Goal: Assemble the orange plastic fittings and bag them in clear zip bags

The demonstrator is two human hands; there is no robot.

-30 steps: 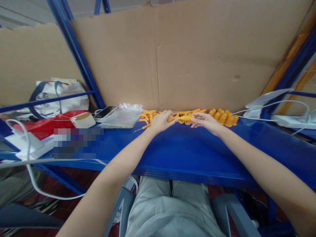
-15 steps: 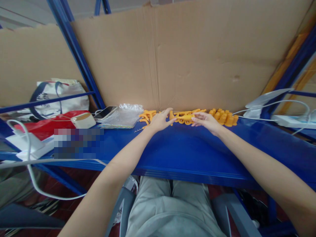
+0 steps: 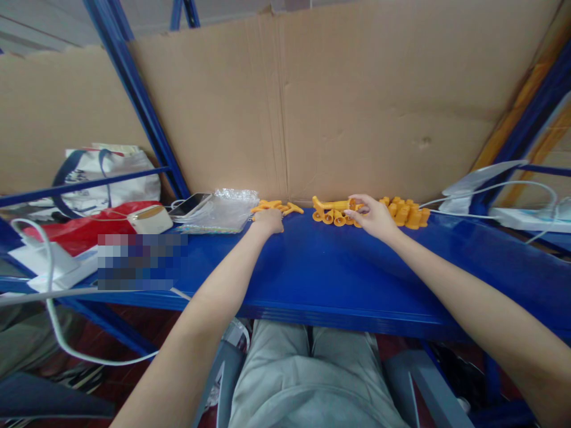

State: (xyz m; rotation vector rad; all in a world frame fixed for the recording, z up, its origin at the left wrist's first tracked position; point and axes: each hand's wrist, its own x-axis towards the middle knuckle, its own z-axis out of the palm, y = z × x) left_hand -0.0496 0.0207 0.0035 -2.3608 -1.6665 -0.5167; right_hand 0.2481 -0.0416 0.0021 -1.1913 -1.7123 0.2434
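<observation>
My right hand (image 3: 375,217) pinches the right end of an orange T-handled piece (image 3: 335,204), which looks like a plastic corkscrew; its crossbar points left. Just under it lies a row of orange sleeves (image 3: 339,220) with round open ends facing me. To the left, my left hand (image 3: 269,222) is closed, back of the hand up, over a pile of orange T-handled corkscrews (image 3: 267,205). A bit of orange shows by its fingertips, but what they grip is hidden. One more orange T-handle (image 3: 293,208) lies just right of that pile.
Upright orange cylinders (image 3: 408,214) stand in a group right of my right hand. Left on the blue shelf (image 3: 330,267) lie clear plastic bags (image 3: 225,214), a phone (image 3: 191,204) and a white box-like item (image 3: 150,219). Cardboard (image 3: 357,107) walls the back; white cables run at both sides.
My left hand has left the spot beside my right hand, moved left and closed over the corkscrew pile. The T-handled piece now extends left from my right hand.
</observation>
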